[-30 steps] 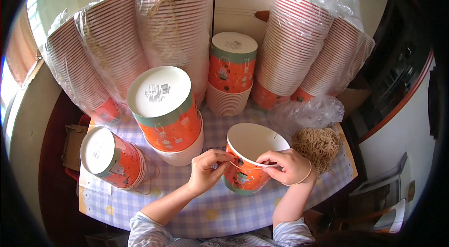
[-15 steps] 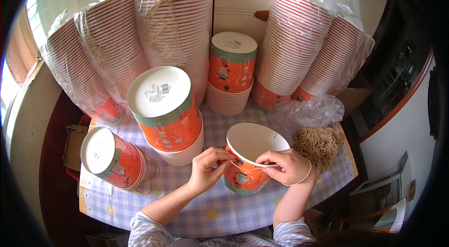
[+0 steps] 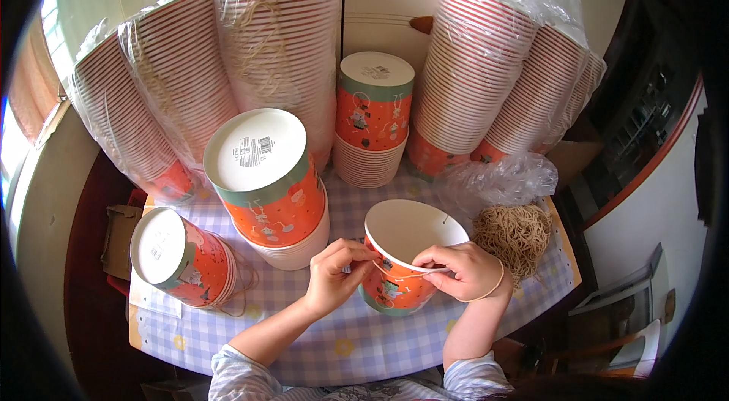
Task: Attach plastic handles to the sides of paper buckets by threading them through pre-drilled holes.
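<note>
An orange paper bucket (image 3: pixel 399 296) with a green base band and white inside stands upright, mouth up, near the front of the table. At the left of its rim, my left hand (image 3: pixel 339 270) is closed in a pinch on a thin tan cord (image 3: pixel 400 277). The cord runs across the bucket's front to my right hand (image 3: pixel 465 270), whose thumb and fingers are closed over the front right rim, partly hiding what they grip. A short end of cord shows through the far inside wall. A thin tan loop circles my right wrist.
A tangled heap of tan cord (image 3: pixel 512 240) lies right of the bucket, below crumpled clear plastic (image 3: pixel 501 182). Upside-down bucket stacks stand at left (image 3: pixel 182 260), centre left (image 3: pixel 266 196) and back (image 3: pixel 372 124). Tall plastic-wrapped stacks (image 3: pixel 281 44) line the back of the checked tablecloth.
</note>
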A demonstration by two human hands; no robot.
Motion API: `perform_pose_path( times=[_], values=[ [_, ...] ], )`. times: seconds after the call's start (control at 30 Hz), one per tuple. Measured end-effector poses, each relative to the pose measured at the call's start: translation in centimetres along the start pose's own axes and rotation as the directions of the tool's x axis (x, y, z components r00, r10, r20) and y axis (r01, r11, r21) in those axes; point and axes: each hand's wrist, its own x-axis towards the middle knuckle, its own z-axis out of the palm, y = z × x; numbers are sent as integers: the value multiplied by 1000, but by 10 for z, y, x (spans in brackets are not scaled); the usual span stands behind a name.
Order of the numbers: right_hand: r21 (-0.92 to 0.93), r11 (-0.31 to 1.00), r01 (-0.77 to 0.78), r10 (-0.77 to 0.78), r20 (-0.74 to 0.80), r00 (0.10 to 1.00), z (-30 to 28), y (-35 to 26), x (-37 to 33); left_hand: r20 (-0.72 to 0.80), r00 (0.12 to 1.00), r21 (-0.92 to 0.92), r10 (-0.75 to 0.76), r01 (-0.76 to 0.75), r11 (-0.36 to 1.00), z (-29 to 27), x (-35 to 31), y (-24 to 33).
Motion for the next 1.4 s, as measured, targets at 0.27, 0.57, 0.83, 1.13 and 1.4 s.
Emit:
perform_pose_path(
  times=[0.27, 0.57, 0.83, 1.13, 1.4],
  values=[
    [-6, 1000, 11, -11, 11, 1000, 1, 3, 0, 44, 998, 1, -47, 47, 999, -7, 3, 4],
    [-33, 999, 12, -11, 9, 1000, 2, 2, 0, 146, 960, 140, 241, -261, 955, -13, 10, 2],
    [-31, 998, 50, -50, 16, 999, 2, 1, 1, 139, 973, 120, 182, -199, 973, -13, 6, -1],
    [-15, 999, 46, -45, 88, 995, -1, -2, -1, 287, 906, 189, 312, -373, 908, -26, 21, 3],
    [27, 1000, 2, -4, 98, 995, 5, 1, -4, 437, 826, 24, 356, -406, 913, -27, 19, 6]
  ],
)
